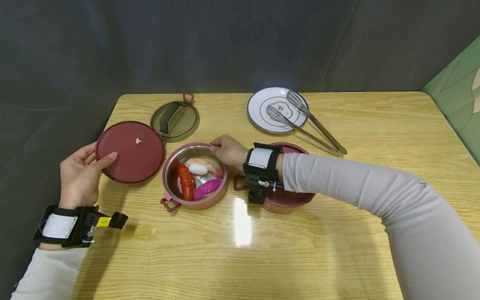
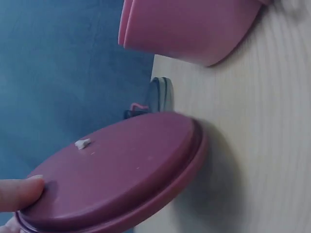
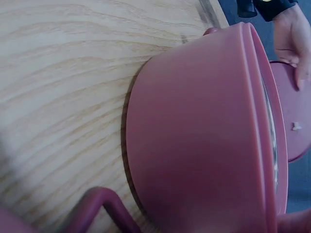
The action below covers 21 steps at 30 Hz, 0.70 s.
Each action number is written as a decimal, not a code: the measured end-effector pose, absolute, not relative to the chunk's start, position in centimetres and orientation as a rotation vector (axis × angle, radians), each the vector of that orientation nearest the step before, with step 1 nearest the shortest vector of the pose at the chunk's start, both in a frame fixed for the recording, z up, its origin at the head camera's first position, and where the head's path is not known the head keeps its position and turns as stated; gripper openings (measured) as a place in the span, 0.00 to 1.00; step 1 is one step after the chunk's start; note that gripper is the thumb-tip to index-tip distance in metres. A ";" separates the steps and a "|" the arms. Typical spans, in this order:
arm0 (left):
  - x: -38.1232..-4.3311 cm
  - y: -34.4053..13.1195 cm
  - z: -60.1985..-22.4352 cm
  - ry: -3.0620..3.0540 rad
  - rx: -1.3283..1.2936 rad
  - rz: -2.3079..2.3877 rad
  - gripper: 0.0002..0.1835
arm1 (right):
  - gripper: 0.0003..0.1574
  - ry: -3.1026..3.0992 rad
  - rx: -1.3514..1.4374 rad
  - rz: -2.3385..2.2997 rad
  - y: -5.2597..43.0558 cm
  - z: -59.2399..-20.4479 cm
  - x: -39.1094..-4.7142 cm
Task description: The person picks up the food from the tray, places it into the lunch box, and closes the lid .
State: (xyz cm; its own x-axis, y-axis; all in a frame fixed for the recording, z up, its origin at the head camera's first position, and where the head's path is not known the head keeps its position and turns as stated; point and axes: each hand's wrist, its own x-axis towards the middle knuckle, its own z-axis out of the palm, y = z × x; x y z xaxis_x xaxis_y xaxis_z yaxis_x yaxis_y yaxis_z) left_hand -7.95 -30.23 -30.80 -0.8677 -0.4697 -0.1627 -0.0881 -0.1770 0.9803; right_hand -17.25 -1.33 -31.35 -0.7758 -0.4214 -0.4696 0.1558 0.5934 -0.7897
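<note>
My left hand (image 1: 79,177) holds a round dark red lid (image 1: 131,160) by its left edge, thumb on top, tilted above the table. A small white lump (image 2: 82,143) sits on the lid's face. My right hand (image 1: 230,150) grips the pink pot (image 1: 204,204) at its upper right rim; the handle on that side is hidden. Inside the pot lie a red sausage (image 1: 186,183), a purple piece (image 1: 207,188), a white piece (image 1: 198,168) and a pale orange-pink piece (image 1: 210,166). The right wrist view shows the pot's outer wall (image 3: 194,126) standing on the table.
A second pink pot (image 1: 286,206) stands partly hidden under my right forearm. Behind the dark red lid lies a glass lid (image 1: 183,125) with a dark handle. Metal tongs (image 1: 318,125) rest across a white plate (image 1: 258,110) at the back. A dark curtain hangs behind the table.
</note>
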 end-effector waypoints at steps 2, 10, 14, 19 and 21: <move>-7.8 -29.2 -30.3 -1.816 0.625 -1.999 0.17 | 0.23 2.188 -0.208 -1.167 -1.2 -31.2 -17.0; -6.9 -26.0 -29.5 -1.935 0.205 -1.646 0.18 | 0.23 2.191 -0.205 -1.226 -0.4 -31.2 -16.0; -6.5 -25.1 -29.5 -2.125 0.029 -1.336 0.18 | 0.22 2.188 -0.186 -1.237 -0.1 -31.3 -15.5; -6.3 -23.8 -29.9 -2.184 -0.229 -1.074 0.17 | 0.23 2.145 -0.175 -1.259 0.1 -31.2 -15.5; -6.1 -23.2 -30.2 -2.196 -0.338 -0.986 0.16 | 0.23 2.140 -0.186 -1.249 0.3 -31.1 -15.7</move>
State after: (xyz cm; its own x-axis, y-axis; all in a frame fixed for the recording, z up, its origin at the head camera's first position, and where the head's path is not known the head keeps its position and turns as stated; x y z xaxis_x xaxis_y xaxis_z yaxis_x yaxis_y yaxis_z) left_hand -6.07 -23.19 -30.21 -0.7236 -0.0437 0.6888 0.4858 0.6767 0.5533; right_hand -15.68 0.26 -31.13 -0.7816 -0.4227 -0.4587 0.1915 0.5372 -0.8214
